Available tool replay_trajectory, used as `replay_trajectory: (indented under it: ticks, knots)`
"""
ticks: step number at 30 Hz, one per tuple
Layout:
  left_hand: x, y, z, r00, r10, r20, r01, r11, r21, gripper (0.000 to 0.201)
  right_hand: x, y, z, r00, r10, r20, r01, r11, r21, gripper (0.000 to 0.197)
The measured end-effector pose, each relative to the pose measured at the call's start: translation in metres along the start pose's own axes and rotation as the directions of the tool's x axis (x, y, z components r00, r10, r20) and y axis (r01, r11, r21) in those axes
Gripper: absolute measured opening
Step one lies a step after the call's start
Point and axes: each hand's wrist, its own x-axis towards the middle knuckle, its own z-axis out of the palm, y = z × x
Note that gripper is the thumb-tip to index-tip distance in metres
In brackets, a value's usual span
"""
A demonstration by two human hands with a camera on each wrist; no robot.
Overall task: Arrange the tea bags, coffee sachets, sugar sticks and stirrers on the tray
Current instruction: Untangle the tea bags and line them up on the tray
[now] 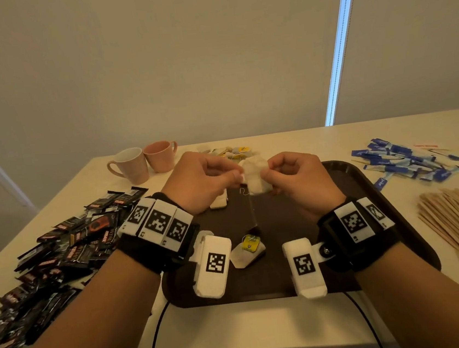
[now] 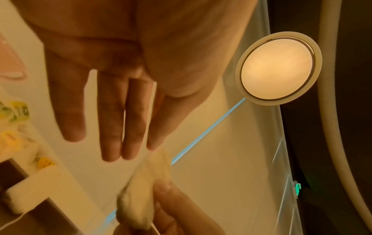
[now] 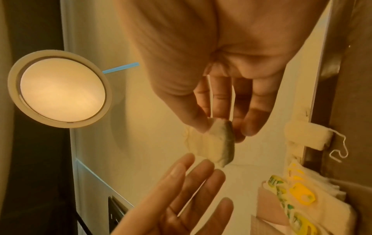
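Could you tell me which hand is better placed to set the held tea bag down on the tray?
Probably right. The right hand pinches the tea bag above the tray; the left hand lies straight-fingered beside it.

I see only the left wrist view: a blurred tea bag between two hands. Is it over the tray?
Observer: Yes. In the head view the tea bag is held up above the dark tray.
Operator: How is the right hand's grip?
Observer: In the right wrist view the right hand pinches its upper corner between thumb and fingers.
Operator: Does anything lie on the tray?
Observer: A flat tea bag lies on its near part, with a yellow tag on top.
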Motion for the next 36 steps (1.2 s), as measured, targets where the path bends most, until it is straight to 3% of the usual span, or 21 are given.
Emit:
replay_trajectory:
  ticks: [2,9,13,15,18,20,25,36]
  knots:
    - [0.004,-0.001,-0.002,0.997,-0.028,-0.073,0.027,0.999,-0.025,0.012,0.001,-0.003,0.002,1.0,0.022,0.022,-0.024,0.997,0.075,0.008]
    - [0.001,0.006,0.002,1.0,-0.016,-0.026,0.009,0.967,-0.254,0.01,0.0,-0.009,0.008,0.999,0.024,0.043,-0.03,0.991,0.128,0.008]
    - [0.003,0.007,0.001,0.997,0.03,-0.076,-0.044,0.981,-0.188,0.009,0.001,-0.009,0.01,0.999,0.005,0.046,-0.011,0.99,0.14,0.007]
    - [0.004,0.01,0.0,0.995,0.03,-0.099,-0.048,0.982,-0.184,0.008,0.0,-0.006,0.011,0.993,0.035,0.109,-0.053,0.984,0.173,0.017]
    - [0.007,0.016,-0.001,0.991,0.026,-0.134,-0.054,0.976,-0.212,0.007,-0.002,0.004,0.015,0.941,0.118,0.316,-0.144,0.988,0.058,0.036]
    - [0.008,0.02,-0.002,0.988,0.026,-0.153,-0.058,0.976,-0.21,0.005,-0.005,0.008,0.017,0.907,0.167,0.387,-0.162,0.986,-0.046,0.031]
    - [0.016,0.018,-0.009,0.982,-0.022,-0.189,-0.025,0.97,-0.243,0.007,-0.009,0.01,0.015,0.89,0.182,0.419,-0.187,0.982,-0.029,0.016]
    - [0.017,0.016,-0.011,0.98,-0.078,-0.184,0.025,0.96,-0.278,0.006,-0.011,0.013,0.009,0.797,0.343,0.497,-0.323,0.938,-0.13,0.026]
